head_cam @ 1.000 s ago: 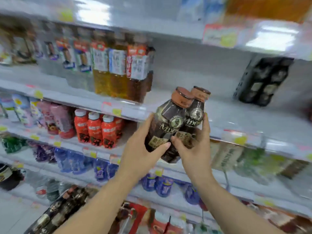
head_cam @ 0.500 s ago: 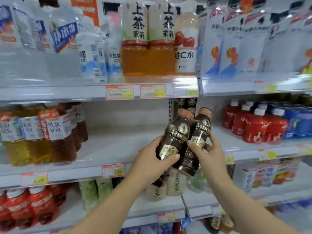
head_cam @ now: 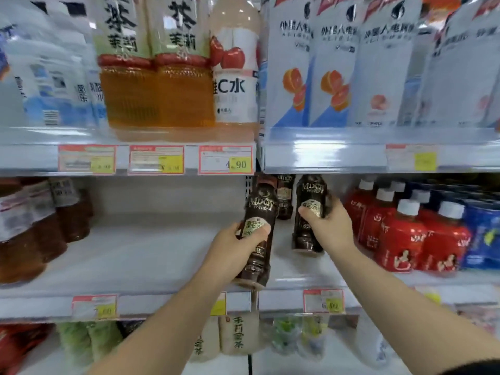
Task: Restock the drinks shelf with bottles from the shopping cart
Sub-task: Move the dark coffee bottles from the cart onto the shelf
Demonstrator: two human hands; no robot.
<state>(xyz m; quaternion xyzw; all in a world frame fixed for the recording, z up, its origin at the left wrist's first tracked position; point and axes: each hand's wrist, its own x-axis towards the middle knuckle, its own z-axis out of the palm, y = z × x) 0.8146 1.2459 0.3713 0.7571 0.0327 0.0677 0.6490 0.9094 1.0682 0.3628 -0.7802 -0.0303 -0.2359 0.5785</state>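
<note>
At the middle shelf, wide bare white room on the left half, up to amber tea bottles at the far left edge. Red bottles packed close on the right. Two dark brown coffee bottles, cream labels: left one tilted, over the shelf's front lip, wrapped in the left hand; right one upright, base low over the shelf, contact unclear, gripped by the right hand. Caps hidden behind the upper shelf edge. More coffee bottles behind, blurred.
</note>
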